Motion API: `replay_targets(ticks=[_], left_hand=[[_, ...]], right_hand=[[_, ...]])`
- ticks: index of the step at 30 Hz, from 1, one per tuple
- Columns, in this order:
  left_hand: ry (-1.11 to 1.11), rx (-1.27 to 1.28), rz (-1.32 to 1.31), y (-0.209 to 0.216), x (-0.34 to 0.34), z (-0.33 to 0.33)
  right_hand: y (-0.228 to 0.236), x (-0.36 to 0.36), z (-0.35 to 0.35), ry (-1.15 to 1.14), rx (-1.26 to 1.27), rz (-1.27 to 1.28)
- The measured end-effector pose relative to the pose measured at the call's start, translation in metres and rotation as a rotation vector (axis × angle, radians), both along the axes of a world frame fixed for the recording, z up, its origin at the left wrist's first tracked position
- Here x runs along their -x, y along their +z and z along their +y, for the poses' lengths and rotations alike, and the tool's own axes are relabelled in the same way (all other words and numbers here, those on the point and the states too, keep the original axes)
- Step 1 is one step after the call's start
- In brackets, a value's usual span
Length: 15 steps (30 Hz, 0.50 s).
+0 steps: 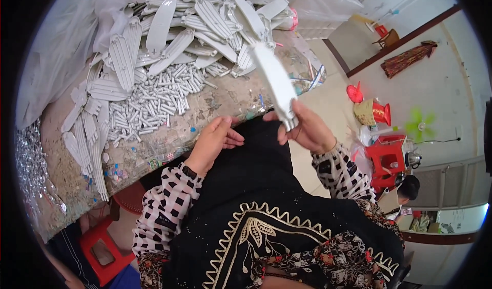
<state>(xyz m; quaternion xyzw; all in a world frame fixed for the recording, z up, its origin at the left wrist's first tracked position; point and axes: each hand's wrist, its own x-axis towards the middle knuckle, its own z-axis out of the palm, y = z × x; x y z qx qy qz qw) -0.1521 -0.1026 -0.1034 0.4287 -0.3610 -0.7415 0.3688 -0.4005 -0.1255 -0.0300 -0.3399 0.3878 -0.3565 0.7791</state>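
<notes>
My right hand grips the narrow end of a white blade-shaped plastic piece. The piece stands out from my fingers, tilted toward the far side, and its upper part is blurred. Over my lap, by the table's near edge, is my left hand, its fingers loosely bent and apart with nothing visible in them. Left of it on the table lies a heap of small silvery-white pegs. Behind the pegs rises a large pile of similar white plastic blades, some ribbed and others smooth.
The worn table carries paint marks and scraps. Clear plastic sheeting hangs at left, above silvery strips. Red stools stand at lower left and right. A green-bladed fan and another person are at right.
</notes>
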Motion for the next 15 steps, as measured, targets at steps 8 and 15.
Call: replay_targets(ticks=[8,15], left_hand=[[-0.006,-0.018,0.011,-0.002,0.002,-0.003],[0.023,-0.002,-0.017,-0.002,0.000,0.006]], right_hand=[[0.052,0.037,-0.035,0.072,-0.066,0.192],[0.189,0.040,-0.178,-0.193,0.472,-0.114]])
